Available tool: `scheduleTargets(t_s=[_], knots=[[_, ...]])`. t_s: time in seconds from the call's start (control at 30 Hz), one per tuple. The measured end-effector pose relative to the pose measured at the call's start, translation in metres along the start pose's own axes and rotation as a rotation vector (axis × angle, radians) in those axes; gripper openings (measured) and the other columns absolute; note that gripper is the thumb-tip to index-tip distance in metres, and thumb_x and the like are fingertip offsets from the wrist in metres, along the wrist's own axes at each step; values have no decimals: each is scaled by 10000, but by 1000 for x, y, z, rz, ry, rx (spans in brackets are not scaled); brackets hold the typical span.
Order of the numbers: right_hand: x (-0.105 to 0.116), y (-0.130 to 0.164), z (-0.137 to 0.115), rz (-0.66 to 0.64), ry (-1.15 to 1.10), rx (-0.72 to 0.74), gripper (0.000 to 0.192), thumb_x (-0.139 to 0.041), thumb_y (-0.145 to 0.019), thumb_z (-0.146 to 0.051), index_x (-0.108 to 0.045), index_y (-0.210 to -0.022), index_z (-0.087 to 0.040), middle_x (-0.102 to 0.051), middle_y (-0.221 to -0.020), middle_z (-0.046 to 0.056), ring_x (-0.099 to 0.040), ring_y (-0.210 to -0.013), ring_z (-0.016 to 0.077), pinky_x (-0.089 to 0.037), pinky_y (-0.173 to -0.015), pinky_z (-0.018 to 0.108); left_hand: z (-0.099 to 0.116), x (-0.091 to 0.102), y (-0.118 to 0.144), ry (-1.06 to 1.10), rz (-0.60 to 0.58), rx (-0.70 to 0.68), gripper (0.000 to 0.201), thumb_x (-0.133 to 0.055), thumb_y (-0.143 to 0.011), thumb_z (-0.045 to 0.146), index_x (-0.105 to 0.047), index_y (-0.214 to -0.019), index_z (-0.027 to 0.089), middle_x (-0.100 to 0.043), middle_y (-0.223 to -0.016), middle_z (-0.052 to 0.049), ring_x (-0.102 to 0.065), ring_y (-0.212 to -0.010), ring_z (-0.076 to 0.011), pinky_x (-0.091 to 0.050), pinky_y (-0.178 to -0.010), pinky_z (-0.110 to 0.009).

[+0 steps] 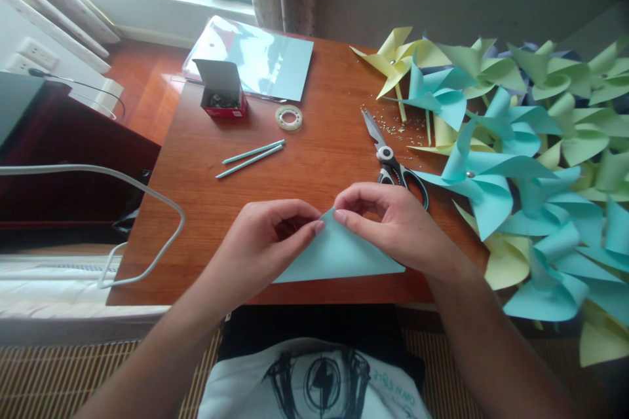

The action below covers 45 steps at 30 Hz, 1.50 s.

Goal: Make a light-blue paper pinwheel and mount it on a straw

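Both hands pinch the top corner of a blue paper triangle point(339, 255) lying at the near edge of the tabletop point(314, 163): the left hand point(268, 242) and right hand point(393, 219) have their fingers closed on its tip. Just beyond the triangle, to its right, lie scissors point(393, 160). Beyond it, to the left, lie two blue sticks point(251, 159), then a tape roll point(288, 117) and a small red box point(222, 93). Paper pinwheels point(515, 144) pile up right of the triangle.

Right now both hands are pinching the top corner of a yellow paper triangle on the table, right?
Not quite. The head view shows the left hand and right hand pinching the top corner of a blue paper triangle, not a yellow one, on the table.
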State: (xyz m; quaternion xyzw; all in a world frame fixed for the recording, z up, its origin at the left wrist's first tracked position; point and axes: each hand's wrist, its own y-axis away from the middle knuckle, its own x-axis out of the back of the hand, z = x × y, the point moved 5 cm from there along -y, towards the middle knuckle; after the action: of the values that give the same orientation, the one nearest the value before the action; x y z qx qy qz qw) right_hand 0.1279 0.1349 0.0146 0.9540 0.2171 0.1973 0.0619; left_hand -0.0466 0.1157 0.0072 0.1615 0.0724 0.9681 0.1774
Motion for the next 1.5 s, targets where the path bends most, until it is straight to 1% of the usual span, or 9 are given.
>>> scheduleTargets(t_s=[0.3,0.5,0.93,1.17,1.3,1.4,1.5], knots=[[0,-1,0,-2,-19,-3,43,-685,-881,-207,-722,-877,-186,-741,-875,11,-673,-815,162,-524,-713,252,0,0,0,-13,3,7,156,-695,-894,284,-789,-903,160,-729,-729,14,-640,-654,-106,-467,-554,-154],[0,-1,0,-3,-26,-7,40,-684,-879,-196,-722,-876,-185,-739,-873,7,-672,-812,157,-524,-707,246,-2,0,0,24,0,20,156,-704,-887,282,-796,-929,162,-734,-745,12,-652,-671,-108,-481,-573,-153],[0,0,0,4,-31,4,32,-691,-883,-194,-723,-879,-192,-742,-877,-1,-679,-807,151,-531,-717,244,-2,0,0,67,-2,33,115,-727,-844,198,-797,-928,161,-734,-758,13,-646,-675,-105,-479,-578,-147],[0,0,0,0,-3,16,35,-685,-888,-183,-716,-872,-191,-738,-864,-9,-673,-798,143,-527,-707,235,0,0,1,23,2,18,152,-686,-892,271,-787,-912,159,-730,-739,9,-645,-661,-111,-464,-554,-166],[0,-3,-2,37,92,89,69,-678,-884,-135,-718,-865,-188,-730,-850,-13,-661,-779,132,-511,-698,230,-1,0,-1,-107,30,-39,154,-663,-911,282,-771,-892,175,-721,-719,19,-631,-624,-112,-450,-543,-190],[-1,-7,-5,93,223,175,107,-684,-864,-85,-725,-843,-181,-717,-836,-10,-653,-788,130,-490,-723,239,-2,1,-4,-332,92,-108,134,-653,-912,265,-752,-876,181,-727,-740,17,-640,-635,-125,-460,-587,-223],[-3,-13,-4,143,323,201,103,-690,-862,-84,-727,-828,-174,-708,-817,1,-648,-787,137,-473,-716,250,2,0,-5,-594,149,-151,141,-625,-927,270,-739,-925,186,-752,-837,-13,-687,-732,-178,-475,-633,-272]])
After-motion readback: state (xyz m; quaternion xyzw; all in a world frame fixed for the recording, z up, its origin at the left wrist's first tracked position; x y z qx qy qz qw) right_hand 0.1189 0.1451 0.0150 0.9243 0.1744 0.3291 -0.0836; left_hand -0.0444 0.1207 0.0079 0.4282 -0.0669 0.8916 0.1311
